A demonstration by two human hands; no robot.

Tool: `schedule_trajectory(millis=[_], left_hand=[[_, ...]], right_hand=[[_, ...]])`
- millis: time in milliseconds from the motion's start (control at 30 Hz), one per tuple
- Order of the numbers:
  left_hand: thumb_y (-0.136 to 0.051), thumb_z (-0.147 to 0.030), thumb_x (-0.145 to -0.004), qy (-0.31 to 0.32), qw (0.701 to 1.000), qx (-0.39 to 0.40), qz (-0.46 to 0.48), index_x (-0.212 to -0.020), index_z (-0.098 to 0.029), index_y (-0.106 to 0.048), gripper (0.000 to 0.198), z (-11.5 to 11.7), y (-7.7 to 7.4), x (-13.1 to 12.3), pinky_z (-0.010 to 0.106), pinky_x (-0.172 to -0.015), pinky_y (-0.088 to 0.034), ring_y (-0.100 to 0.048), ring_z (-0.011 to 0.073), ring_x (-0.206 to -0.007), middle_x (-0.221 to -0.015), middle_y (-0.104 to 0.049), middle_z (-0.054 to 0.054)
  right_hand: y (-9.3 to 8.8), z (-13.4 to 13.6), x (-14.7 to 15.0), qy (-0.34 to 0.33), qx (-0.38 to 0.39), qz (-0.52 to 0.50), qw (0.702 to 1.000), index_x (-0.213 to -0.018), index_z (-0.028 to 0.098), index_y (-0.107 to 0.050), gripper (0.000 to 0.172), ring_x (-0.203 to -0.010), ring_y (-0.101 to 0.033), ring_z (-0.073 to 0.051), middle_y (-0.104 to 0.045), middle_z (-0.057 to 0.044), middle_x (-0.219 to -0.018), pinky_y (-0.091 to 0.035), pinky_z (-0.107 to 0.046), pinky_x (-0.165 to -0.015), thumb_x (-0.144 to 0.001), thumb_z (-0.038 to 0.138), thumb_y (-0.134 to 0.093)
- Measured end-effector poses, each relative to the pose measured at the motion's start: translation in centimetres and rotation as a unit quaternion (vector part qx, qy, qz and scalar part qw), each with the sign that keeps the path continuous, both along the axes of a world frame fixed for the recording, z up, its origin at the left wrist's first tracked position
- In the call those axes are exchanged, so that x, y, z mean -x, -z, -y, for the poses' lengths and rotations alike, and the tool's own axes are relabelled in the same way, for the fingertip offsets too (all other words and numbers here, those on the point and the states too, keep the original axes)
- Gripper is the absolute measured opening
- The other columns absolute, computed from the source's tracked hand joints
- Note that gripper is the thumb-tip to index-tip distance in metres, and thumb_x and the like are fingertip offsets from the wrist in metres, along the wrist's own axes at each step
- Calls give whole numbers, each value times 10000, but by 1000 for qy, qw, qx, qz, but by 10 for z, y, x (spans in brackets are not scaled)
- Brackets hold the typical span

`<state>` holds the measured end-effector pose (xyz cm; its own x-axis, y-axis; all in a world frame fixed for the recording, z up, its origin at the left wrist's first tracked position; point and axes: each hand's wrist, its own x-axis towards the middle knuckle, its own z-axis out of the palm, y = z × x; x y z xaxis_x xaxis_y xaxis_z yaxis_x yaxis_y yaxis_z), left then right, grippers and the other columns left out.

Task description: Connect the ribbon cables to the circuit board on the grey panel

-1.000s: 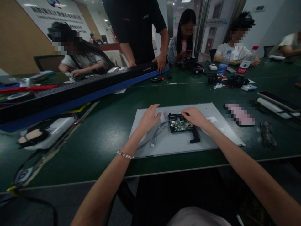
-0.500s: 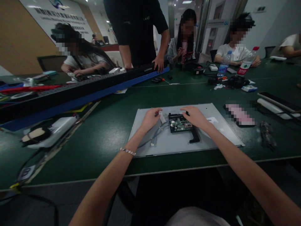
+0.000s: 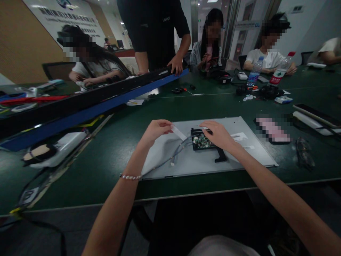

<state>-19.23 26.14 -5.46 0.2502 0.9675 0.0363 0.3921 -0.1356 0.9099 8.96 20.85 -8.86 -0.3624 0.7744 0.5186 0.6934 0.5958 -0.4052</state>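
My left hand [image 3: 157, 131] pinches the upper end of a white strip [image 3: 180, 132], which looks like tape. The strip slants down to a bundle of grey wires [image 3: 165, 162]. Those wires run to a green circuit board [image 3: 201, 142] in a black frame, lying on a flat white panel [image 3: 183, 168]. My right hand [image 3: 217, 136] has its fingers curled over the board's upper right part and grips it there, hiding that corner. A black bracket [image 3: 221, 155] sticks out below the board. White pieces [image 3: 241, 136] lie on the panel right of my right hand.
A person's hand [image 3: 176, 65] steadies a long black and blue bar [image 3: 106, 103] across the table's left side. To the right are a phone [image 3: 271, 130], a clear crumpled item [image 3: 304, 153] and bottles [image 3: 255, 73]. A white device [image 3: 62, 149] sits at left. Other people sit opposite.
My left hand has moved left and away from the board, drawing the white strip up and taut. My right hand has shifted slightly left over the board. The long bar has tilted.
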Motion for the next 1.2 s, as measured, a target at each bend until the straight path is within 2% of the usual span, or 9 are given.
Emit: schedule_trajectory(millis=[167, 333, 500, 667, 767, 933, 1100, 1200], left_hand=[[-745, -349, -678, 44, 996, 81, 2, -870, -163, -724, 268, 8, -7, 0, 282, -723, -528, -639, 139, -721, -809, -703, 53], [-741, -364, -708, 60, 995, 66, 38, -910, -168, -721, 282, 10, -14, 0, 301, -765, -534, -637, 139, -761, -865, -701, 60], [-716, -364, -717, 77, 995, 68, -11, -897, -160, -721, 272, 12, -16, -2, 286, -737, -528, -643, 149, -768, -877, -709, 73], [-721, -353, -688, 98, 990, 77, -62, -837, -175, -733, 232, 12, -11, -5, 248, -654, -510, -635, 138, -684, -772, -705, 44], [-710, -326, -673, 99, 988, 85, -81, -790, -176, -734, 192, 12, -6, -7, 240, -615, -497, -640, 143, -653, -727, -703, 38], [-685, -278, -658, 97, 987, 88, -98, -763, -178, -728, 151, 10, 1, -9, 223, -582, -468, -654, 149, -648, -690, -698, 25], [-661, -241, -657, 99, 986, 88, -105, -744, -183, -719, 120, 10, 6, -12, 224, -571, -456, -651, 152, -632, -663, -687, 13], [-647, -220, -657, 100, 984, 76, -129, -732, -177, -716, 111, 9, 12, -14, 230, -546, -443, -645, 158, -600, -630, -678, 15]], right_hand=[[-8, 15, 18, -50, -1, 5, 999, -1198, 205, -642, 315, -1186, -565, -203, -658, -74, -1213, -416, -425, -1062, -921, 182, -492], [-10, 23, 27, -77, -9, 7, 997, -1257, 223, -599, 366, -1230, -529, -209, -618, -70, -1278, -404, -446, -1075, -914, 158, -491], [-9, 25, 27, -92, -7, 1, 996, -1340, 258, -532, 471, -1259, -501, -216, -573, -71, -1336, -396, -466, -1078, -888, 129, -509], [-6, 28, 32, -128, -12, 33, 991, -1337, 223, -531, 469, -1292, -465, -228, -543, -98, -1368, -374, -474, -1090, -876, 131, -535], [-3, 30, 36, -154, -16, 50, 987, -1332, 252, -535, 475, -1311, -445, -235, -535, -94, -1381, -368, -493, -1085, -869, 147, -564], [-3, 35, 42, -188, -21, 88, 978, -1217, 269, -624, 374, -1308, -449, -237, -609, -71, -1297, -341, -508, -1087, -858, 169, -606], [-2, 38, 47, -201, -25, 137, 970, -1103, 240, -677, 277, -1271, -489, -224, -663, -60, -1213, -283, -498, -1118, -856, 162, -579], [1, 35, 51, -205, -38, 159, 965, -1033, 200, -696, 223, -1175, -567, -209, -690, -75, -1155, -276, -474, -1125, -877, 142, -548]])
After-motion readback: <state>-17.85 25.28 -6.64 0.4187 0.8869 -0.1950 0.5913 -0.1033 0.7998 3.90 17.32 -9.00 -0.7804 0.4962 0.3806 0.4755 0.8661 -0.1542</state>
